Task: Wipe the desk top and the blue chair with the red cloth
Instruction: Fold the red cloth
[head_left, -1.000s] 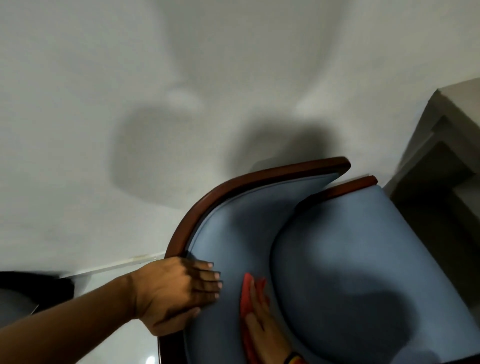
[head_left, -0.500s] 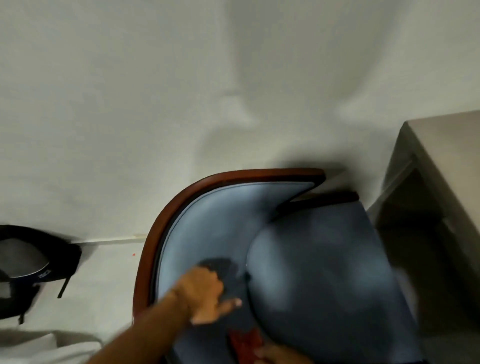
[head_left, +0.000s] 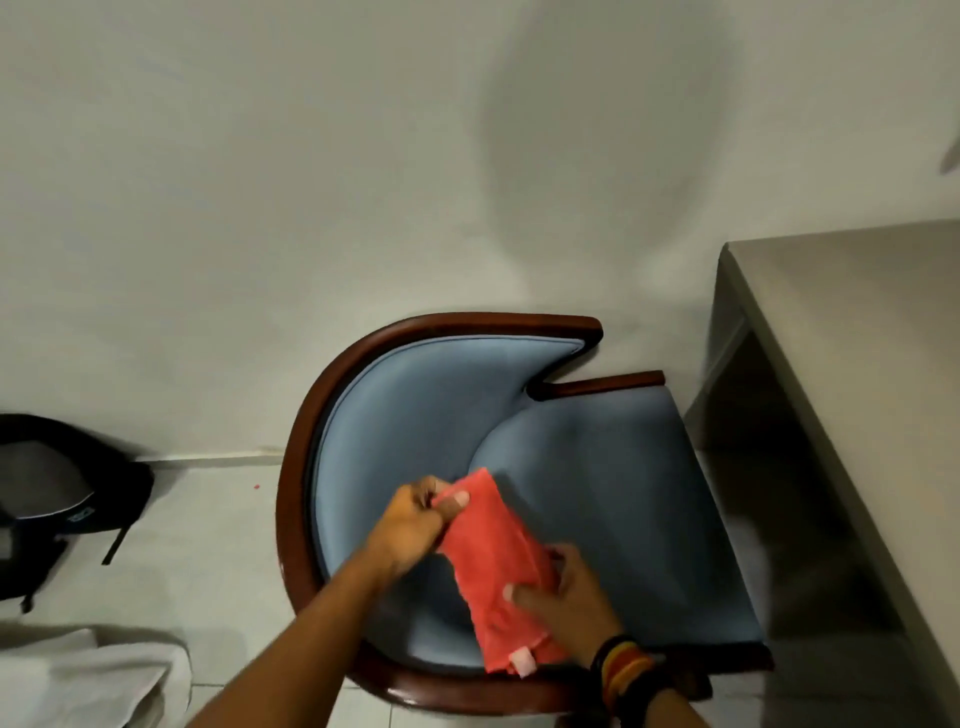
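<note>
1. Head view is looking down on the blue chair (head_left: 597, 488), which is standing against a pale wall with the desk top (head_left: 852, 332) just beside it on the right.
2. The red cloth (head_left: 498, 566) is hanging in the air above the chair's seat, stretched slantwise between both hands, with a small white tag showing at its lower edge.
3. The left hand (head_left: 415, 525) is pinching the cloth's upper corner, thumb pressing on top and fingers curling underneath.
4. The right hand (head_left: 561, 592), with banded bracelets at the wrist, is gripping the lower right part, thumb lying flat across the fabric and fingers closing behind it.
5. The cloth is looking thin, light and limp; it is sagging and creasing between the two grips, so it is likely folding wherever it is let go.
6. Judging by this, holding it by opposite edges is suiting a refold, while for wiping a flat palm over a bunched pad is likely working better.
7. The upholstery is seeming soft, so the cloth may be dragging rather than sliding.
</note>
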